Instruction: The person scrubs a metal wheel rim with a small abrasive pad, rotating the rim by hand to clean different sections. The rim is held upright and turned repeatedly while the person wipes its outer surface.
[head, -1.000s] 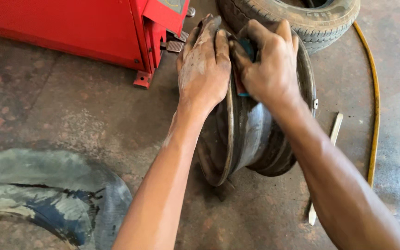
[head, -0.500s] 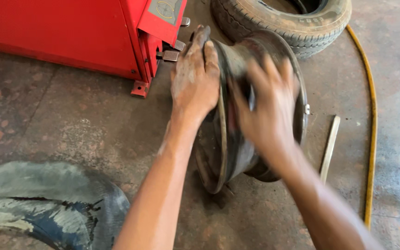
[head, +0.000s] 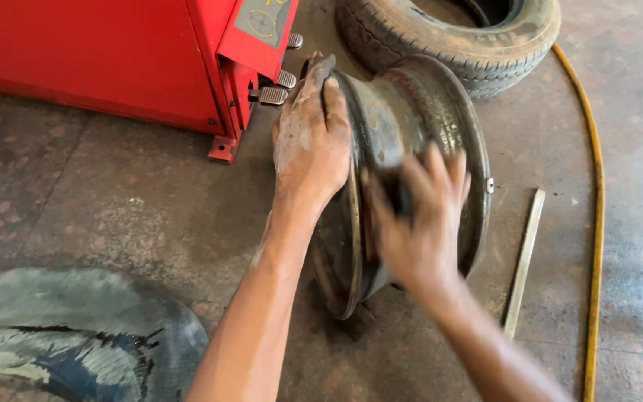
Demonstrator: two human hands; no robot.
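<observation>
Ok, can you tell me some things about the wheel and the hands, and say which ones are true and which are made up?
1. The metal wheel rim stands on its edge on the concrete floor. True.
2. The left hand grips the rim's near edge. True.
3. The right hand rests flat on the floor. False: it is on the rim's barrel, blurred.
4. A blue machine stands behind the rim. False: the machine is red.
5. A tyre lies flat behind the rim. True.
</observation>
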